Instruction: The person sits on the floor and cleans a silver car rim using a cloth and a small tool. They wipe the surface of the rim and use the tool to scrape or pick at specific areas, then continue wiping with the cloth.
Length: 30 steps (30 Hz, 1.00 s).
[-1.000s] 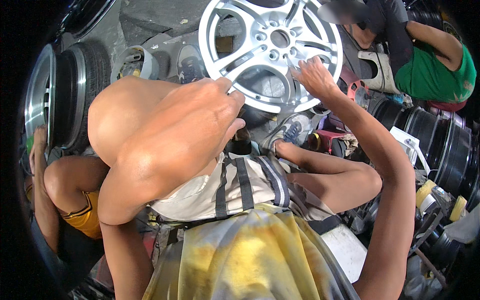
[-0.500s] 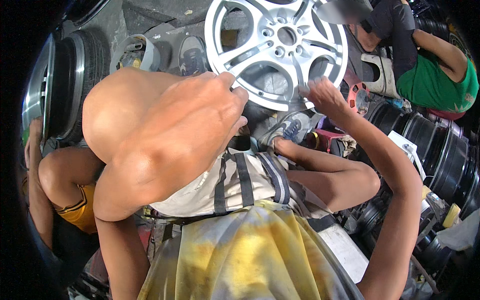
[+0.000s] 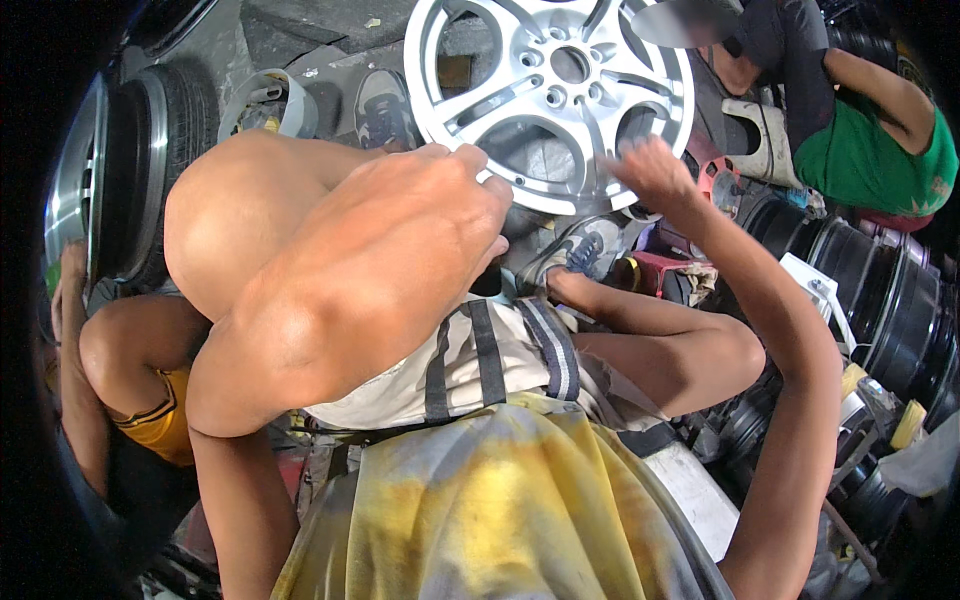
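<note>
A silver multi-spoke alloy wheel rim [image 3: 572, 100] lies in front of my feet, its face turned up. My left hand [image 3: 445, 195] is at the rim's near left edge, closed with the fingers curled; whether they grip the edge or something small is hidden. My right hand [image 3: 652, 172] is over the rim's near right side, by a spoke and the outer lip. Its fingers are bent together and slightly blurred, and whatever they hold is out of sight. My bent left knee [image 3: 230, 200] rises beside my left arm.
A pale bucket [image 3: 297, 105] with things in it stands beyond my left knee. A tyre on a wheel [image 3: 185, 150] stands at far left, near another person's knee [image 3: 135, 340]. At right are a person in a green shirt [image 3: 880, 160] and stacked dark wheel rims [image 3: 890, 280].
My left hand has shifted slightly right along the rim's edge. The right hand has moved a little right and up. The rim sits slightly higher and farther left in the view.
</note>
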Tool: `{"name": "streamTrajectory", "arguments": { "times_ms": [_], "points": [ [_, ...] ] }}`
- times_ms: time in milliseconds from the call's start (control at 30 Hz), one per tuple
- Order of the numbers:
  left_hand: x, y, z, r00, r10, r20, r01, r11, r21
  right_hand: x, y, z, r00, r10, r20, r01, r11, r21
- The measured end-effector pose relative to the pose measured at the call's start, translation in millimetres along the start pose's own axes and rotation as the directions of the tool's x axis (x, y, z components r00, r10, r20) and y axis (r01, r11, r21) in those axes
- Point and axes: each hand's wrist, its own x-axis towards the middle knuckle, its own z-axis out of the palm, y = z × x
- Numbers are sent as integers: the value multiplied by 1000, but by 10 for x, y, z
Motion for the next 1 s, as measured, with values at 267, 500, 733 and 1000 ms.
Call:
{"name": "streamTrajectory", "arguments": {
  "times_ms": [267, 500, 733, 1000],
  "points": [
    [45, -43, 44, 998, 70, -7, -70, 998, -12, -128, -33, 248, 998, -37, 60, 33, 998, 51],
    [256, -9, -14, 980, -7, 200, 11, 1000, -18, 110, 5, -16, 987, -16, 159, 15, 1000, 5],
    [377, 31, 33, 948, -56, 313, 45, 998, 40, -1249, 370, 196, 887, 407, -216, -304, 869, 389],
    [592, 188, 20, 920, -45, 389, 37, 999, 29, -2878, -354, 1548, 351, 926, 137, -381, 8, 925]
  ]
}}
